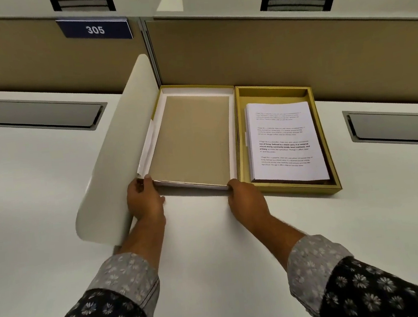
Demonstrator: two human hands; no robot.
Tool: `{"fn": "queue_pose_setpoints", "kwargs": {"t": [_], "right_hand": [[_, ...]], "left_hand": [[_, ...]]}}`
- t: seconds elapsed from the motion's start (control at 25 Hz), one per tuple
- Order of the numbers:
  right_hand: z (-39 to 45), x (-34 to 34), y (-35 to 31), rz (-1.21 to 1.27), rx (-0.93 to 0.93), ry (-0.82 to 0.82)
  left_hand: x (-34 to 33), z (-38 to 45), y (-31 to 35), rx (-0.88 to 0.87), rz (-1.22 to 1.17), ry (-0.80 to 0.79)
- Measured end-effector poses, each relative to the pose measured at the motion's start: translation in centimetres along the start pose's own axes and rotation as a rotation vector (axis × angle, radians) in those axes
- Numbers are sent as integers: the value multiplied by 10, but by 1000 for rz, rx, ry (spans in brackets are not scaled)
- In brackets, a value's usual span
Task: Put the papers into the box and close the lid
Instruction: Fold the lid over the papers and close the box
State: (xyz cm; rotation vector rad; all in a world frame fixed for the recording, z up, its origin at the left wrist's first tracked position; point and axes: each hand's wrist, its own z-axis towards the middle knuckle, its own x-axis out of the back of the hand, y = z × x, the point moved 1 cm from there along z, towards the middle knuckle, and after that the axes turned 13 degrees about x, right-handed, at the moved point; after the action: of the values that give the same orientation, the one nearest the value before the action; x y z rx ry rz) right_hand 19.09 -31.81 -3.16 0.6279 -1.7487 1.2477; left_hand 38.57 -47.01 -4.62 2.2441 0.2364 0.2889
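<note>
Head view: the box [291,191] sits right of centre on the white desk [211,235], open, with the papers [285,141] stacked flat inside it. Just beside it, centre frame, lies the lid [192,136], inside facing up. The left hand [143,198] pinches the lid's near left corner; the right hand [248,198] grips its near right corner, fingers closed on the edge. A curved white divider [114,152] stands at left, and a blue "305" sign [95,29] shows upper left.
</note>
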Motion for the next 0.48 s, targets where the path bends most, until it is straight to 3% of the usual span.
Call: {"fn": "queue_pose_setpoints", "kwargs": {"t": [0.28,0.48], "right_hand": [[-9,1,7,172,12,53],[-10,22,2,224,-26,59]], "left_hand": [[-17,-45,31,-130,-254,-153],[-17,-67,42,-271,-289,-167]]}}
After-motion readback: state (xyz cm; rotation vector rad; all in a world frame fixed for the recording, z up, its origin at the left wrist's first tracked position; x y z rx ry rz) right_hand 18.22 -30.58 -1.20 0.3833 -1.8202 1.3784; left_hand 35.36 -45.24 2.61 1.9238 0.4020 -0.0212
